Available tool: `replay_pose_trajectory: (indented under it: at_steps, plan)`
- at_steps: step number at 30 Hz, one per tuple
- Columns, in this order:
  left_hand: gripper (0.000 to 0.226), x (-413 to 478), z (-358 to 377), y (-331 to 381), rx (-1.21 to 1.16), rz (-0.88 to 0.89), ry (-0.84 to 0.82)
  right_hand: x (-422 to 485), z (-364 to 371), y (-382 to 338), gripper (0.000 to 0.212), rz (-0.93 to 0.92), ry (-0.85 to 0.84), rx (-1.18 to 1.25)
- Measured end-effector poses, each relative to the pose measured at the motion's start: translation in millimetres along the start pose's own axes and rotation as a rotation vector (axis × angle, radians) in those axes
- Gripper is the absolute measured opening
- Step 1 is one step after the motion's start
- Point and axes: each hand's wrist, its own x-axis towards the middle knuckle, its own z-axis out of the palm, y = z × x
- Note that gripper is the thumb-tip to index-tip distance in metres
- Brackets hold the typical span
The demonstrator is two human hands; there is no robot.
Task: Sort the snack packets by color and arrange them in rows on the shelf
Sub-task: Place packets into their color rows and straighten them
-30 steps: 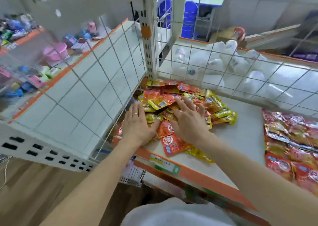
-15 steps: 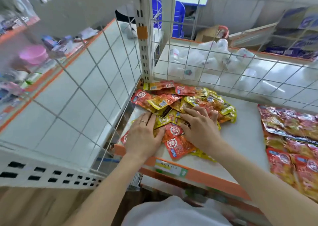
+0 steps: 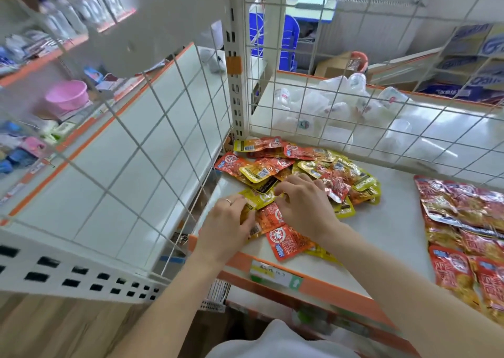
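A mixed pile of red and yellow snack packets (image 3: pixel 302 166) lies in the back left corner of the white shelf (image 3: pixel 387 232). My left hand (image 3: pixel 226 221) rests on the pile's near left edge, its fingers curled onto a yellow packet (image 3: pixel 259 198). My right hand (image 3: pixel 302 202) lies beside it on the pile, fingertips bent down on the same yellow packet. An orange-red packet (image 3: pixel 289 241) sticks out below my right wrist, near the shelf's front edge. Larger red packets (image 3: pixel 469 221) lie in rows at the right.
White wire mesh (image 3: pixel 354 112) closes the shelf at the back and the left. Behind the back mesh lie white plastic bottles (image 3: pixel 341 104). The orange front strip (image 3: pixel 313 281) carries a price label. A neighbouring shelf at left holds a pink basin (image 3: pixel 66 94).
Both hands have drawn slightly toward the shelf's front and closer together, and their fingers have curled onto a yellow packet. The camera has tilted up a little.
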Motion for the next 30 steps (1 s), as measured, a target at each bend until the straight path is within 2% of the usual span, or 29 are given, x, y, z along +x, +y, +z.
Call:
replay_pose_trajectory:
  at_steps: [3, 4, 7, 10, 13, 16, 18, 21, 24, 26, 29, 30]
  plan:
    - [0.005, -4, -28, 9, -0.054, 0.015, 0.226, -1, -1, -4, 0.014, -0.008, -0.028, 0.043]
    - [0.005, -6, -40, 15, -0.091, -0.018, 0.313, -1, -1, -6, 0.014, -0.017, -0.03, 0.059]
    - [0.022, -7, -67, 33, -0.396, -0.309, 0.442, 2, -3, -12, 0.017, -0.056, -0.05, 0.076]
    - [0.027, -8, -80, 39, -0.73, -0.576, 0.433, 8, -5, -26, 0.031, -0.109, -0.173, 0.026]
    - [0.022, -9, -88, 42, -1.024, -0.684, 0.358, 14, -9, -39, 0.038, -0.206, -0.335, -0.113]
    - [0.013, -13, -93, 45, -1.175, -0.735, 0.325, 17, -12, -47, 0.024, -0.29, -0.405, -0.165]
    - [0.009, -17, -96, 46, -1.269, -0.758, 0.303, 18, -15, -49, 0.023, -0.294, -0.42, -0.167]
    - [0.023, -24, -100, 48, -1.424, -0.773, 0.252, 19, -20, -49, 0.01, -0.247, -0.505, -0.141]
    - [0.043, -34, -101, 49, -1.534, -0.753, 0.207, 19, -32, -51, 0.031, -0.177, -0.534, 0.077]
    - [0.05, -41, -100, 49, -1.556, -0.729, 0.169, 20, -37, -52, 0.029, -0.226, -0.593, -0.083]
    - [0.057, -50, -96, 46, -1.577, -0.745, 0.142, 17, -42, -50, 0.058, -0.262, -0.632, -0.202]
    - [0.055, -53, -95, 44, -1.587, -0.754, 0.138, 16, -42, -50, 0.05, -0.285, -0.604, -0.224]
